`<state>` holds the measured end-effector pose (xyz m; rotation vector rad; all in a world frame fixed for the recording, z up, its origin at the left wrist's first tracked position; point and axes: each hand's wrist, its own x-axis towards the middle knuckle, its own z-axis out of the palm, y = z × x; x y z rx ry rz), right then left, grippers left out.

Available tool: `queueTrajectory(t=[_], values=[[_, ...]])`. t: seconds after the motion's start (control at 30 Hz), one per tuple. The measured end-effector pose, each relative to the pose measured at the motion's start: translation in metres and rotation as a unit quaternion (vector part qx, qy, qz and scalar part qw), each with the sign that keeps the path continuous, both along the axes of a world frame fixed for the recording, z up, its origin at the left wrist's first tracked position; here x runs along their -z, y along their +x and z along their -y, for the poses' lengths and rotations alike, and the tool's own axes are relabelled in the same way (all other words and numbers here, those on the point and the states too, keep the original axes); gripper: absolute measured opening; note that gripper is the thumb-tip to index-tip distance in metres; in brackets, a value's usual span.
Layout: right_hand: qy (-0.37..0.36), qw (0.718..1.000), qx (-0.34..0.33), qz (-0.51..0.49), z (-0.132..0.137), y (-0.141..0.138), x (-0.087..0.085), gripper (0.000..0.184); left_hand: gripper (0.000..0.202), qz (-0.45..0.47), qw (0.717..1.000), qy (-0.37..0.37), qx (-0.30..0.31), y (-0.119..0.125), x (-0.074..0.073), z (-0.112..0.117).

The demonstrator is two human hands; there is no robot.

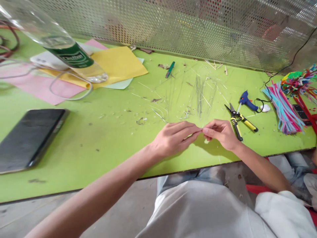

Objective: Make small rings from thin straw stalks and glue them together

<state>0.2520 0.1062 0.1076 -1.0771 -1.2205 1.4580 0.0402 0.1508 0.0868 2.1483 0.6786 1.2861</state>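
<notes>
Near the front edge of the green table, my left hand reaches in from the left with its fingers pressed together. Its fingertips meet those of my right hand, which is closed in a pinch. Whatever lies between the fingertips is too small to make out. Thin wires lie scattered on the table beyond my hands. Just right of my right hand rest black and yellow pliers, their jaws apart. Behind them is a blue hot glue gun with a black cord.
Pink and blue pipe cleaners lie at the right. A green utility knife is near the perforated metal screen. At the left are a plastic bottle, yellow paper and a dark phone. Another person's leg shows at lower right.
</notes>
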Motion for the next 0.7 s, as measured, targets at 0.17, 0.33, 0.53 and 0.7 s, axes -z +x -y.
queueTrajectory(t=[0.17, 0.33, 0.53, 0.7], values=[[0.085, 0.956, -0.033, 0.278, 0.018, 0.039, -0.011, 0.055, 0.013, 0.007, 0.996, 0.079, -0.029, 0.004, 0.004, 0.006], [0.011, 0.710, 0.107, 0.696, 0.030, 0.124, -0.024, 0.105, 0.010, 0.031, 0.997, -0.037, -0.066, 0.006, 0.004, 0.010], [-0.006, 0.621, 0.029, 0.783, 0.062, 0.168, -0.028, 0.070, 0.020, 0.098, 0.932, -0.348, 0.004, 0.012, 0.006, 0.012], [0.218, 0.625, 0.100, 0.742, 0.081, 0.143, -0.026, 0.059, 0.036, 0.172, 0.875, -0.453, 0.023, 0.015, 0.005, 0.011]])
